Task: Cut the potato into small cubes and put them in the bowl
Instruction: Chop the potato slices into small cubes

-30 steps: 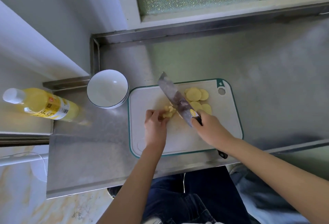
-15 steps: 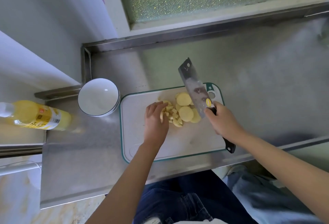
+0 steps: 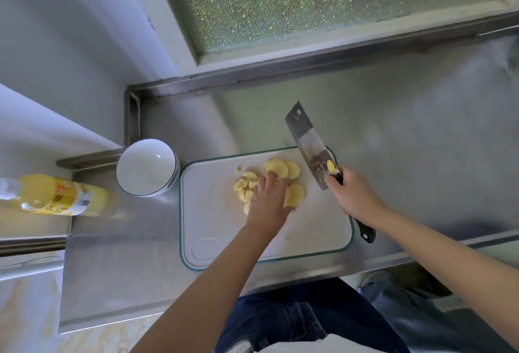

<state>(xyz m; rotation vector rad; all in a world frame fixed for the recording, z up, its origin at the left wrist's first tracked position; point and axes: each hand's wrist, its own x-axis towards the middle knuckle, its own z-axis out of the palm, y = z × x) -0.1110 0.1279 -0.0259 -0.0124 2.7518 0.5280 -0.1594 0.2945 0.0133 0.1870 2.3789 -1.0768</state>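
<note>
On the white cutting board (image 3: 309,226) lie round yellow potato slices (image 3: 280,169) and, to their left, a small heap of cut potato pieces (image 3: 245,185). My left hand (image 3: 271,198) rests flat over the slices with fingers spread, covering some of them; whether it grips one I cannot tell. My right hand (image 3: 355,194) grips the black handle of a cleaver (image 3: 309,139), whose blade is lifted over the board's far right corner, clear of the potato. The white bowl (image 3: 147,167) stands empty just left of the board.
A yellow bottle (image 3: 56,198) lies on its side on the ledge at the far left. The steel counter (image 3: 421,142) has a raised rim at the back and left, under a frosted window. My legs in dark jeans (image 3: 280,324) show below the counter's front edge.
The cleaver has lifted off the potato and swung right and back. My left hand has shifted right from the cut pieces onto the round slices. The view has moved closer.
</note>
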